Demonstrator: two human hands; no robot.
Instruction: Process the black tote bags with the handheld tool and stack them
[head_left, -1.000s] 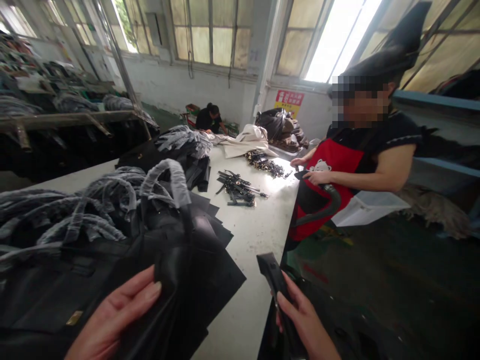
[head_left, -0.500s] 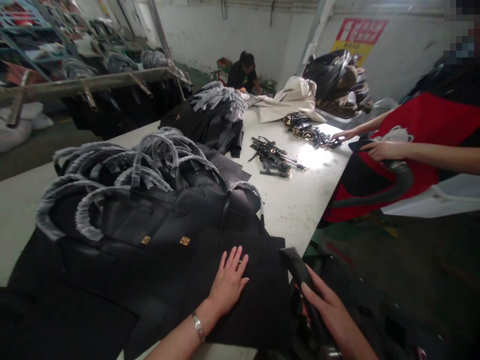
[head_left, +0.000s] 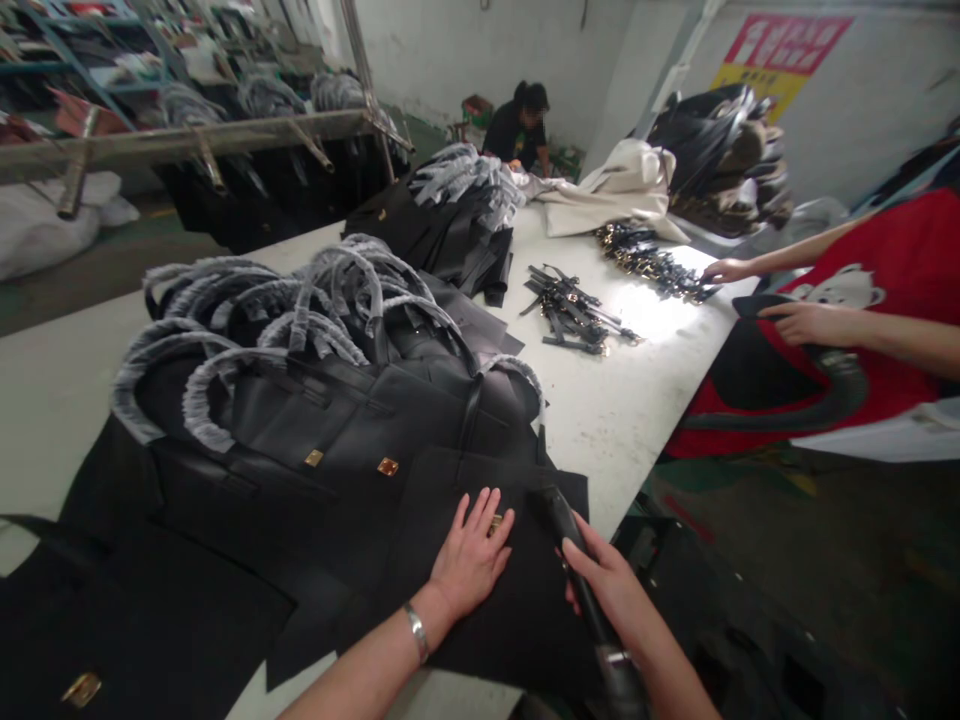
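Note:
My left hand lies flat on a black leather bag panel, fingers slightly spread, partly over a small gold fitting. In my right hand is a black hose nozzle, its flattened tip over the panel's right part; whether it touches is unclear. Just beyond my hands, black handbags lie in a heap, their handles wrapped in pale, crinkled film. Gold clasps show on them. Another black bag piece with a gold clasp lies at lower left.
The white table carries small black straps with buckles, a second strap pile, more black bags and cream cloth. A co-worker's hand at right grips another hose nozzle. A person sits beyond the table.
My right hand has brought the nozzle leftward, from beside the panel's right edge to over it. My left hand stays flat on the panel. The whole view has shifted slightly.

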